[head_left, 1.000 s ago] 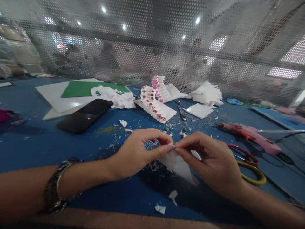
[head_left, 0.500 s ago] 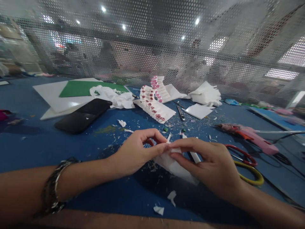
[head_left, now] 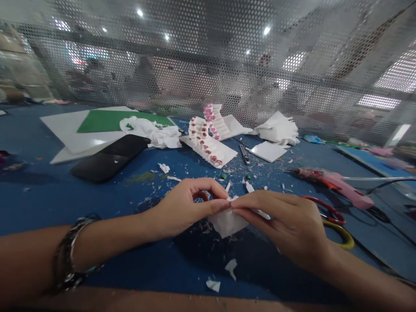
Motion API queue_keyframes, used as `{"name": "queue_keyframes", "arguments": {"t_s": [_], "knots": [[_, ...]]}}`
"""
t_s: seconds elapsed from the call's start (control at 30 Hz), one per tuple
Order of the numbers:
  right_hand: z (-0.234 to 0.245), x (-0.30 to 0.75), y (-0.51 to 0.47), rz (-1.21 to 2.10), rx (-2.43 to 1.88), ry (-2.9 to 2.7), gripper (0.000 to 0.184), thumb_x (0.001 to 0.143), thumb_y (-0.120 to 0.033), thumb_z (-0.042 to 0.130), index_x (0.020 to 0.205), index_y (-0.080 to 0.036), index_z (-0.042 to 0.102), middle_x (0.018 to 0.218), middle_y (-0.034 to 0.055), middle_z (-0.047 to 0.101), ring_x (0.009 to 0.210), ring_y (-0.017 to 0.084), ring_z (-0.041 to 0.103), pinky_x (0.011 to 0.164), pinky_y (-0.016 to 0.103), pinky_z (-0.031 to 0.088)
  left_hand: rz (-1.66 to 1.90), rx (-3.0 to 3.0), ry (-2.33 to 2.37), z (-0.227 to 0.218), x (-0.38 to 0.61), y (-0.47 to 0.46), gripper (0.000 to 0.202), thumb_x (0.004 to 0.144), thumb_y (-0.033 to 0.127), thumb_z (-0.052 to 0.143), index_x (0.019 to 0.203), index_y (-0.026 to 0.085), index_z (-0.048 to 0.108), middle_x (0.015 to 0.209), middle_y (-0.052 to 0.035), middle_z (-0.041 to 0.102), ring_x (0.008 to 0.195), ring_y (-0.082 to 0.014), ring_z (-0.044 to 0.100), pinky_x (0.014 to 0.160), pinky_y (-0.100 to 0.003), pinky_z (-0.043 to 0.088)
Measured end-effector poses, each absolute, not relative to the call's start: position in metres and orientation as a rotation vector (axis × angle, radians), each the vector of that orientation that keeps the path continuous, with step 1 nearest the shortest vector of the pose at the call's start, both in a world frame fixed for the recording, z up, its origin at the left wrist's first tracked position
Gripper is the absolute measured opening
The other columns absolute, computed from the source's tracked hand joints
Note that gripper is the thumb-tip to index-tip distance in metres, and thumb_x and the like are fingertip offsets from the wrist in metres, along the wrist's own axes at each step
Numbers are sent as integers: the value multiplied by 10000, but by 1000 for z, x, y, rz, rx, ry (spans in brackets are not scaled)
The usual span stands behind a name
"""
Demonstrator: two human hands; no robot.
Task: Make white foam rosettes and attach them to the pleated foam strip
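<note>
My left hand (head_left: 185, 206) and my right hand (head_left: 286, 225) meet at the fingertips above the blue table (head_left: 48, 199). Both pinch the top edge of a small piece of folded white paper (head_left: 227, 222), which hangs down between them just over the table. A beaded bracelet (head_left: 69, 255) circles my left wrist. Small white paper scraps (head_left: 231, 266) lie on the table right below my hands.
Red and yellow scissors (head_left: 334, 221) lie just right of my right hand, with a pink glue gun (head_left: 334, 186) behind them. A black phone (head_left: 108, 157), white and green sheets (head_left: 97, 123), crumpled tissue (head_left: 152, 132), pleated paper with pink flowers (head_left: 208, 143) and a pen (head_left: 243, 154) sit further back before a perforated metal screen (head_left: 208, 65).
The white paper has been folded or gathered shorter: it no longer reaches down under my right hand and now hangs as a small bunch beneath my fingertips. Both hands stayed pinched together.
</note>
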State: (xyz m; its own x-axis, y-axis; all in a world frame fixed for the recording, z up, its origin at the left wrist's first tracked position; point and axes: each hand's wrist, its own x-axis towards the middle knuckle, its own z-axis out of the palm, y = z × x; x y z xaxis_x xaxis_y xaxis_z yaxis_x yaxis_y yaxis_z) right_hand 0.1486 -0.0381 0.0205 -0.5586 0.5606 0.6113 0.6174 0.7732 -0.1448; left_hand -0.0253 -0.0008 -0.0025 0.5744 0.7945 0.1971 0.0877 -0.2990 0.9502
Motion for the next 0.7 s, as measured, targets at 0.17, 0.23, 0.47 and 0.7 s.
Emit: {"name": "queue_keyframes", "arguments": {"t_s": [0.17,0.23,0.47,0.7], "knots": [[17,149,-35,-82,-927,-2319,49,768,-155,506,749,-177,545,668,-18,626,584,57,563,576,134,445,830,1832,760,-2,-24,-1,120,712,251,539,682,143,583,705,4,568,609,-84,478,565,-191,384],[16,149,-34,-58,-938,-2330,62,781,-156,481,749,-181,528,668,-20,616,584,58,555,574,138,442,824,1802,765,-3,-24,-2,132,710,265,543,687,139,575,689,8,553,583,-79,461,537,-185,376],[14,149,-34,-59,-1027,-2337,95,809,-196,424,749,-197,497,640,-18,582,545,71,531,528,161,424,833,1725,719,-3,-23,-4,110,710,246,542,690,138,555,656,19,523,598,-79,466,545,-176,383],[12,147,-34,-81,-1047,-2310,83,799,-193,437,737,-194,492,606,-33,570,515,58,521,503,139,404,846,1831,755,-1,-23,-5,116,735,214,515,737,135,600,723,0,578,678,-91,523,624,-179,421]]}}
